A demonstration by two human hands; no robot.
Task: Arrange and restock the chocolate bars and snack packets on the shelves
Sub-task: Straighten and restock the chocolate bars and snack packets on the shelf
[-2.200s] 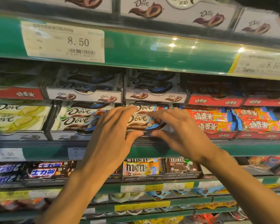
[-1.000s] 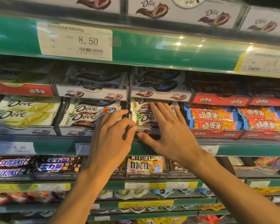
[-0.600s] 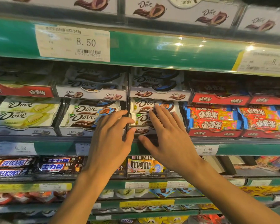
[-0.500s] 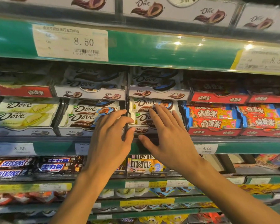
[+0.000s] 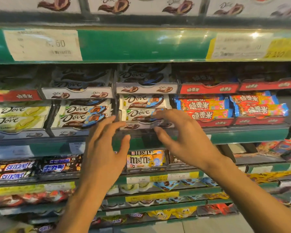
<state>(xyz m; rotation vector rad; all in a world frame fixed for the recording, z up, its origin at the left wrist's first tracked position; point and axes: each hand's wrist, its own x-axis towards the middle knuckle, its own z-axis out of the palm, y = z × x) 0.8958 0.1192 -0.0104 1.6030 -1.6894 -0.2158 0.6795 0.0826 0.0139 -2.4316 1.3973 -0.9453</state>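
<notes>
Both hands hover in front of the middle shelf (image 5: pixel 242 134), at the tray (image 5: pixel 146 126) holding two white chocolate bars (image 5: pixel 141 113); the left hand (image 5: pixel 106 148) is spread with fingers loosely apart, holding nothing; the right hand (image 5: pixel 183 137) has fingers half curled, fingertips (image 5: pixel 158 115) near the front bar's right end, whether touching I cannot tell, and its grip looks empty. To finish well, I would square both bars flush against the tray's front lip, labels facing out, pressing evenly from both ends so the wrappers do not crumple; keep clear of the red snack packets (image 5: pixel 207 110) beside.
</notes>
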